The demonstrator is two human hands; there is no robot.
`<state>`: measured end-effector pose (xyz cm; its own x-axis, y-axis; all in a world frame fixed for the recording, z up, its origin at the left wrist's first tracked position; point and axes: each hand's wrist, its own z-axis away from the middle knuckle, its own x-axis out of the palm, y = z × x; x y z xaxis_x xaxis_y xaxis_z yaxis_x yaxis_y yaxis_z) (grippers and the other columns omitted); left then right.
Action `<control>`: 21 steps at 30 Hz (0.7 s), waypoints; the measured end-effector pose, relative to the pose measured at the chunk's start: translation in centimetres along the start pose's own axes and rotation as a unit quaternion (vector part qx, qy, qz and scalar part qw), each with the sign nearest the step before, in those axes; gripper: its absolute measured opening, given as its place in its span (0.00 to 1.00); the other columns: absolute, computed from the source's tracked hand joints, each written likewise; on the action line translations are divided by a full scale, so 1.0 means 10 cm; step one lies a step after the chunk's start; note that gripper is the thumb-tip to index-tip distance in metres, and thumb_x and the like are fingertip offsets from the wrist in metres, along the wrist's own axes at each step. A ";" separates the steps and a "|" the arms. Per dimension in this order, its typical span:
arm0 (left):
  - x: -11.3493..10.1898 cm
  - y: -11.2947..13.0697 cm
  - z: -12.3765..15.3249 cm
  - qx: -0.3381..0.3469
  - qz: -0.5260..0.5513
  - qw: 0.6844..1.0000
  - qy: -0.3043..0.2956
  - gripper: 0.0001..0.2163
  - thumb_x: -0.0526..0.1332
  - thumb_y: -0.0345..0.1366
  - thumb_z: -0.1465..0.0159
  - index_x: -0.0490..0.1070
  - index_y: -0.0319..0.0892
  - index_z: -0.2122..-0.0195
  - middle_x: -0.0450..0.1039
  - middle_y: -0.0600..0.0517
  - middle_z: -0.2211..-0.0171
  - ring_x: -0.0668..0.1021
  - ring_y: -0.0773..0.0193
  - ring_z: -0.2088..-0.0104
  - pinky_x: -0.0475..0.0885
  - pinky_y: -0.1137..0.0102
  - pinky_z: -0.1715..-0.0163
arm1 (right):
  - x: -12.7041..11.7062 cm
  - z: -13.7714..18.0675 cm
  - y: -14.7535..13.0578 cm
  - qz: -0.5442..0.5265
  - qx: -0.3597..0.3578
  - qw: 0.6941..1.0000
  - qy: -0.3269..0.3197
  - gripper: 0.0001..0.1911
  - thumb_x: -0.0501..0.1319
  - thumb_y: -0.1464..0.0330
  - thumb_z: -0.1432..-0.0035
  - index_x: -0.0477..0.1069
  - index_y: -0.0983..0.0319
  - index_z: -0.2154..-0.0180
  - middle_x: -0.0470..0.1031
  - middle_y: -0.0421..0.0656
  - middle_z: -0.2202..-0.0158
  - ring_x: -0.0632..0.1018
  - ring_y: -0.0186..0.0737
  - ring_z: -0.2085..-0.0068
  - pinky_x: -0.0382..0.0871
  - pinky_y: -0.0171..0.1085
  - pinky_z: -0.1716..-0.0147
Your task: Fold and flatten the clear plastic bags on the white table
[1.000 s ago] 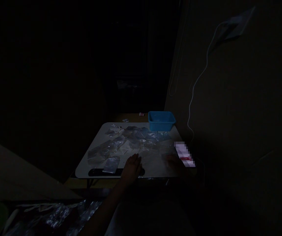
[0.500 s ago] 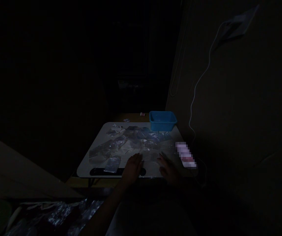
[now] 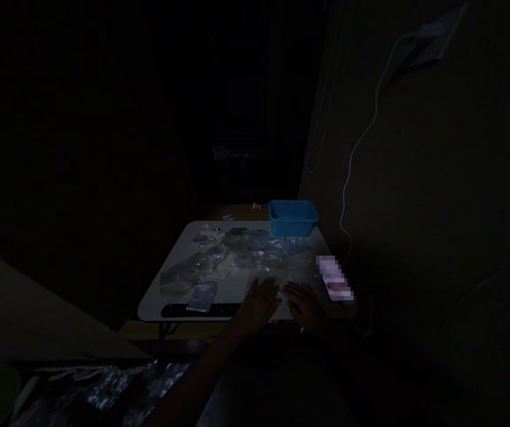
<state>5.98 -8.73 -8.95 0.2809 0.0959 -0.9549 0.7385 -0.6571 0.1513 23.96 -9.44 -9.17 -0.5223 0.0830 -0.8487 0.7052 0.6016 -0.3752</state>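
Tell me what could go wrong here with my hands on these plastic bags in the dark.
The room is very dim, so the clear plastic bags are hard to see; either hand could sweep one off the table. Both the left hand and right hand lie near the front edge, where loose bags might slip off.

Very dark room, small white table (image 3: 184, 305) dimly lit, wall (image 3: 437, 196) close on the right, white cable (image 3: 356, 148) hanging down it

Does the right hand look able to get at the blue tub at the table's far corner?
Probably yes: the right hand lies at the near edge, and only flat clear plastic bags lie between it and the blue tub.
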 end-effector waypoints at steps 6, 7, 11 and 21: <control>0.05 -0.10 -0.14 -0.034 -0.023 0.999 0.005 0.17 0.44 0.38 0.37 0.64 0.34 0.54 0.62 0.40 0.49 0.61 0.55 0.46 0.55 0.56 0.47 | 0.03 0.23 0.18 -0.011 0.128 0.987 0.097 0.15 0.49 0.70 0.50 0.72 0.62 0.64 0.73 0.49 0.60 0.71 0.45 0.55 0.64 0.47 0.55; 0.05 -0.11 -0.15 -0.031 -0.020 0.999 0.003 0.16 0.45 0.37 0.37 0.65 0.33 0.55 0.63 0.39 0.49 0.62 0.56 0.46 0.56 0.58 0.47 | 0.05 0.31 0.22 -0.017 0.160 0.982 0.098 0.14 0.50 0.69 0.50 0.72 0.62 0.64 0.73 0.49 0.60 0.72 0.46 0.56 0.65 0.47 0.56; 0.07 -0.14 -0.19 -0.016 -0.012 1.000 -0.003 0.15 0.47 0.33 0.39 0.64 0.30 0.55 0.64 0.37 0.51 0.65 0.57 0.48 0.60 0.64 0.49 | 0.16 0.63 0.25 -0.075 0.246 0.961 0.103 0.13 0.53 0.66 0.51 0.70 0.58 0.63 0.74 0.45 0.62 0.73 0.46 0.59 0.66 0.46 0.58; 0.08 -0.14 -0.17 -0.016 -0.006 1.000 0.014 0.15 0.48 0.32 0.40 0.64 0.32 0.55 0.64 0.39 0.51 0.65 0.57 0.48 0.61 0.62 0.49 | 0.31 0.66 0.02 -0.174 0.280 0.939 0.099 0.22 0.52 0.64 0.51 0.61 0.58 0.52 0.74 0.42 0.65 0.75 0.41 0.66 0.70 0.39 0.67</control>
<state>6.19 -6.43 -9.53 0.2885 0.1237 -0.9495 0.7612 -0.6312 0.1490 25.66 -14.28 -14.30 -0.8073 0.1375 -0.5739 0.5884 0.1123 -0.8008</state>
